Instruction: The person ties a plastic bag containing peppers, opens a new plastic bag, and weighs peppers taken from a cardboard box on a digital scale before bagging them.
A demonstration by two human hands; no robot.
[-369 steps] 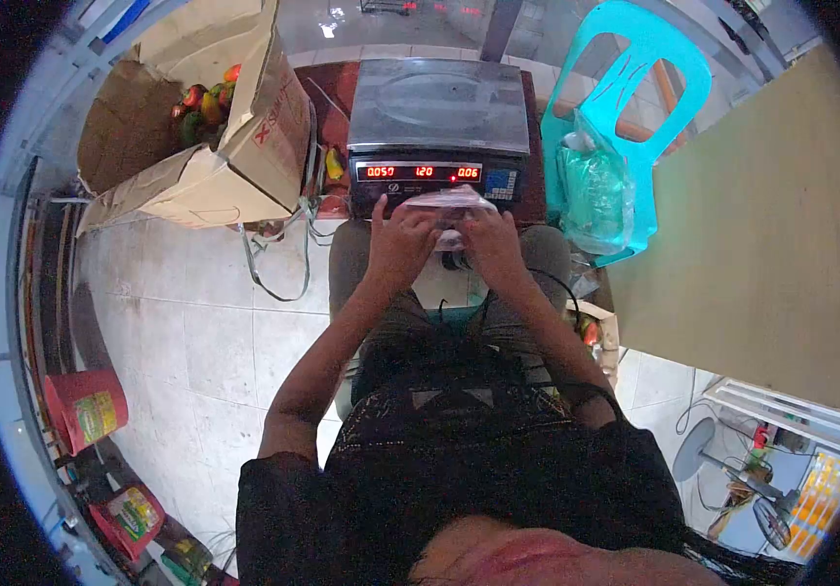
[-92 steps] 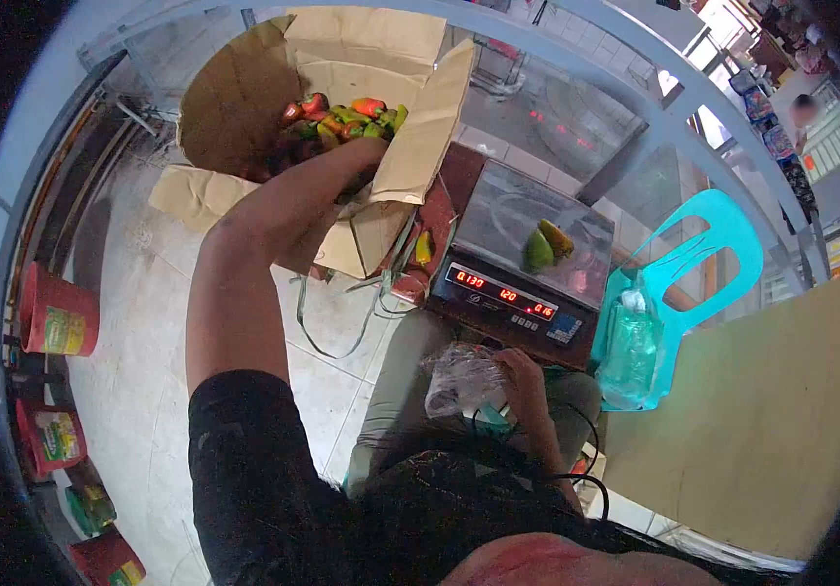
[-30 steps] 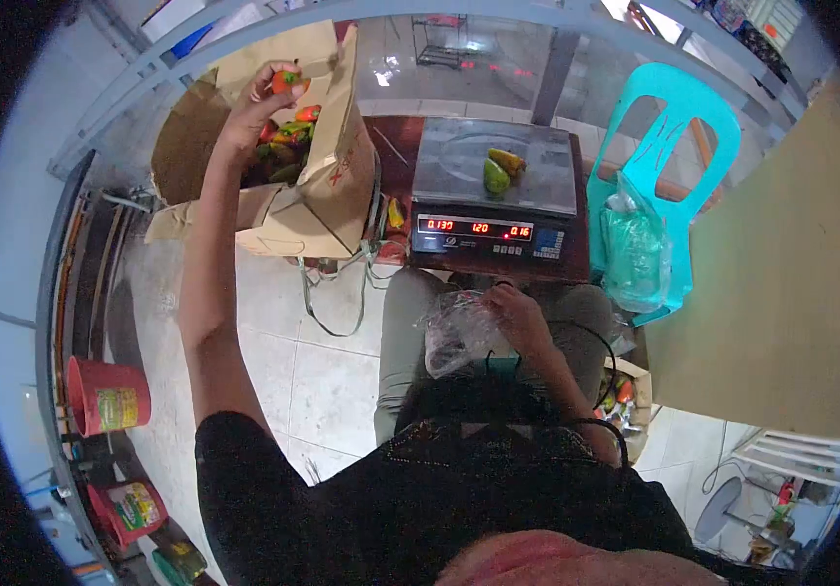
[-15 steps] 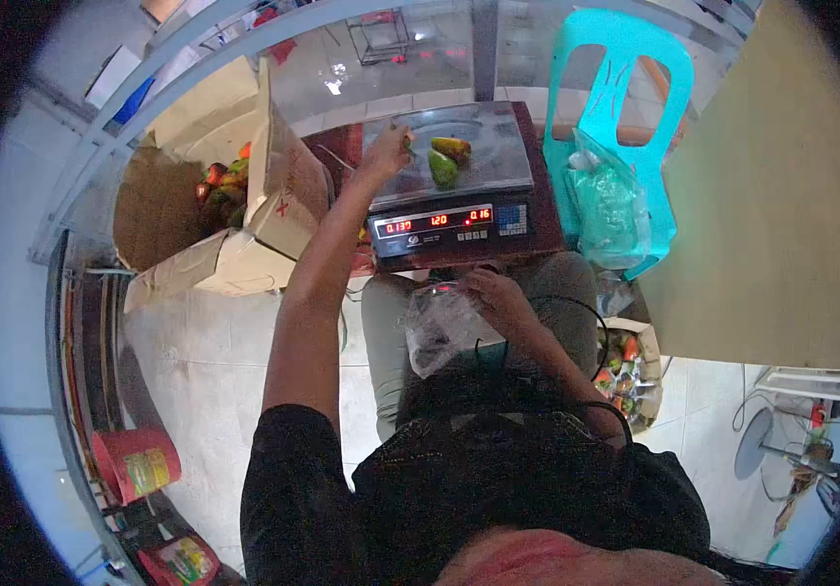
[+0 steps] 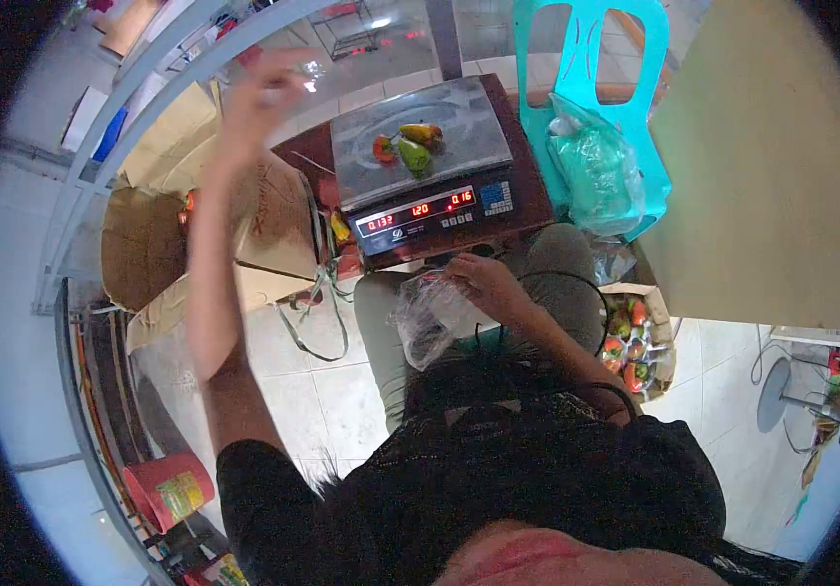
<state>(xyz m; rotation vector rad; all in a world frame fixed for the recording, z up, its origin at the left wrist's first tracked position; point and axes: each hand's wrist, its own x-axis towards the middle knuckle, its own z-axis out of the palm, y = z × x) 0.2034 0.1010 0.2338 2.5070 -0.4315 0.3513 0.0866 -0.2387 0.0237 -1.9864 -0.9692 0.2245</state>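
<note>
Left hand: I see the left hand [image 5: 262, 103] up in the air, just above the large cardboard box [image 5: 283, 215] in my view and well apart from the peppers on the scale; motion smears it, so I cannot tell whether its fingers hold anything.
Right hand: over the lap, close to the front of the scale, the right hand [image 5: 483, 283] has its fingers pinched on a clear plastic bag [image 5: 428, 320].
Clear bag: crumpled, it hangs to the left of the right hand, across the thighs.
Scale platter: on the digital weighing scale [image 5: 473, 122] I count three peppers grouped near the middle: an orange-red pepper [image 5: 384, 149] at left, a green pepper [image 5: 414, 156] nearest the display and a yellow-orange pepper [image 5: 424, 134] behind it.
Red readout: I make out 1.20 in the middle and 0.16 at right; the left figure begins 0.13, its last digit unclear to me.
Dark red table: the table [image 5: 529, 210] bears the scale, with a yellow pepper [image 5: 340, 228] between scale and box.
Big box: its flaps spread open, and the left forearm crosses in front of it.
Turquoise chair: right of the table I have a plastic chair [image 5: 525, 127] with a green plastic bag [image 5: 593, 181] on it.
Floor box: beside the right leg, a smaller carton [image 5: 666, 366] holds red and green peppers.
</note>
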